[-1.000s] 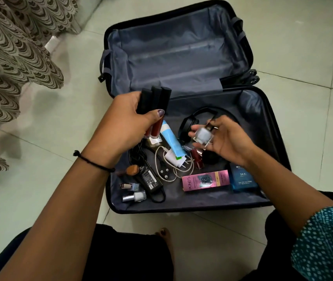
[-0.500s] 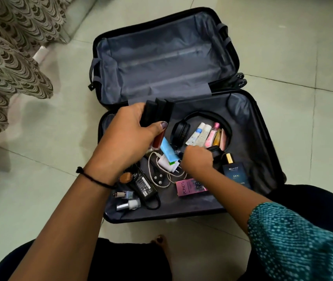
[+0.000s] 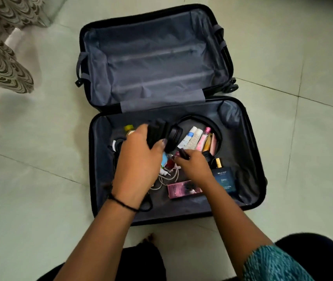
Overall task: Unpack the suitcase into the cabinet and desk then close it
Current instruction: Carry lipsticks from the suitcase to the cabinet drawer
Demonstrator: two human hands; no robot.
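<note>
Left hand [image 3: 137, 165]: back turned up, low over the near half of the case. Fingers and thumb are curled round a bunch of black tubes [image 3: 157, 130], which stick out away from me.
Left arm: reaches forward from the lower left, almost straight, with a black thread [image 3: 121, 201] round the wrist.
Right hand [image 3: 194, 167]: just beside my left hand, knuckles up, fingertips pinching a small dark thing [image 3: 183, 156]. It is too blurred for me to tell what it is.
Right arm: comes in from the lower right, slightly bent, with a teal sleeve [image 3: 273, 264] on the upper arm.
Suitcase [image 3: 252, 142]: lies open flat on the floor under both my hands. The half beyond them is lined in grey.
Headphones [image 3: 202, 120]: just beyond my right hand, arching round a row of small tubes [image 3: 194, 138].
Blue bottle [image 3: 225, 179]: close to the right of my right wrist.
Pink box [image 3: 181, 190]: between my two wrists, partly under the right one.
White cable [image 3: 167, 177]: between my hands, running under the left.
Yellow-capped bottle [image 3: 128, 128]: just beyond my left knuckles.
</note>
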